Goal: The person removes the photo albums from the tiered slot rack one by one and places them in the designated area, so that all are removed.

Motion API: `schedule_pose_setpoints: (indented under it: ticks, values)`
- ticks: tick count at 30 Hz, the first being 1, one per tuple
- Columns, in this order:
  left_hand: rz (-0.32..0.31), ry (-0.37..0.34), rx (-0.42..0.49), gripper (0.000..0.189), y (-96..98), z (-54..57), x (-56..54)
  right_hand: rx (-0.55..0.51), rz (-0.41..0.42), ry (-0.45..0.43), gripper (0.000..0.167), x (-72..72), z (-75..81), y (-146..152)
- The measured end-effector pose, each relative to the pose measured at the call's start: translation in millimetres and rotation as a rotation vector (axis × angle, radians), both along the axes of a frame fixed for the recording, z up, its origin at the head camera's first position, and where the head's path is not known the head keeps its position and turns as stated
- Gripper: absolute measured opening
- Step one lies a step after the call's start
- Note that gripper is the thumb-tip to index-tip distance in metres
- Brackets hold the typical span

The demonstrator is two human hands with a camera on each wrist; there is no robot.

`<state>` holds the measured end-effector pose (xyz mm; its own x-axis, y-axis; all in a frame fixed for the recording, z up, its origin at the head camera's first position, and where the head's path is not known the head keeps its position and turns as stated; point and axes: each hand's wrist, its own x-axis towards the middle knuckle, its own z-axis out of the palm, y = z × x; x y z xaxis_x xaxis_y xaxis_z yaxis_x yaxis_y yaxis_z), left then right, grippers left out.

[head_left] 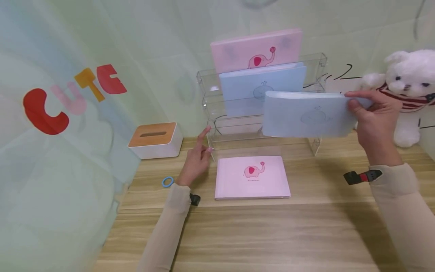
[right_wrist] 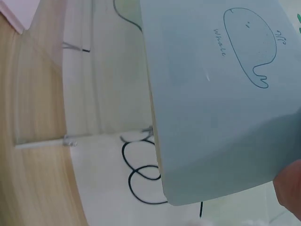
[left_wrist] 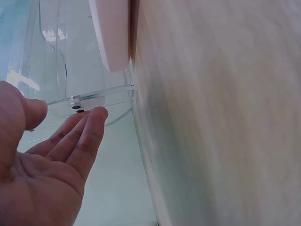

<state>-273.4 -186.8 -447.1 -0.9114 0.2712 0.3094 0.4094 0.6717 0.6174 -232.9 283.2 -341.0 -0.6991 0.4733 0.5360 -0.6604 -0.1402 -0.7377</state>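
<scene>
Four booklets show in the head view. The right hand (head_left: 375, 117), at the right of the frame, pinches the right edge of a blue whale booklet (head_left: 306, 115), thumb on the near face and fingers behind, and holds it in the air in front of the right part of the clear acrylic rack (head_left: 316, 66). The rack stands at upper centre on the wooden table (head_left: 272, 234); a pink elephant booklet (head_left: 256, 49) stands in its back tier and a second blue booklet (head_left: 261, 88) in the tier in front of that. Another pink booklet (head_left: 252, 176) lies flat on the table just before the rack. The left hand (head_left: 197, 158), left of centre, has its fingers loosely straight and holds nothing; its fingertips are at the rack's lower left corner. A blue ring (head_left: 167, 181) lies just left of that wrist, a white tissue box (head_left: 156, 139) with a wooden lid sits further left, and a white plush bear (head_left: 408, 90) fills the right edge.

In the left wrist view, the left hand (left_wrist: 42, 165) takes up the lower left, fingers together and extended, their tips at the transparent edge of the rack (left_wrist: 94, 94). A pink booklet's corner (left_wrist: 113, 33) hangs in at the top.

In the right wrist view, the whale booklet (right_wrist: 221, 103) fills the right half, its drawing and the word "whale" at upper right. A fingertip of the right hand (right_wrist: 289, 188) shows at the lower right edge. A black cable (right_wrist: 141, 174) loops at lower centre.
</scene>
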Motion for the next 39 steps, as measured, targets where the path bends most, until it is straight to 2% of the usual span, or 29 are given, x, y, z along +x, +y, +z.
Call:
schedule_pose_setpoints:
  ticks: [6,13,16,21,23,26,30,34,37,39]
  values:
    - [-0.001,0.004,0.005,0.075,-0.3,-1.7,-0.5,0.068,-0.114,-0.113,0.015,13.3,-16.6,15.5]
    - [-0.007,-0.003,0.015,0.077,-1.2,-3.4,-0.9,0.122,-0.185,-0.232,0.021,23.7,-29.1,25.5]
    - [-0.006,-0.005,0.019,0.077,-1.5,-2.8,-0.1,0.144,-0.202,-0.325,0.019,26.0,-31.2,29.2]
    - [-0.004,-0.01,0.021,0.076,-2.1,-2.0,0.8,0.271,-0.251,-0.495,0.02,29.3,-36.3,35.8]
    - [-0.004,-0.011,0.021,0.076,-2.3,-2.1,0.7,0.257,-0.234,-0.512,0.022,30.6,-39.0,38.3]
    - [-0.003,-0.01,0.018,0.077,-2.5,-2.1,-0.1,0.145,-0.151,-0.476,0.027,32.0,-43.6,42.2]
    - [-0.005,-0.002,0.012,0.077,-2.1,-1.6,-1.2,0.097,-0.08,-0.485,0.026,36.2,-49.1,48.0]
    - [-0.011,0.007,0.008,0.076,-1.6,-1.0,-1.5,0.209,-0.108,-0.592,0.021,40.0,-53.9,51.5]
    - [-0.011,0.009,0.008,0.076,-1.3,-0.8,-1.5,0.262,-0.134,-0.639,0.02,39.6,-57.8,54.0]
    - [-0.009,0.008,0.01,0.077,-1.2,-0.7,-1.4,0.258,-0.125,-0.651,0.021,39.2,-59.9,55.8]
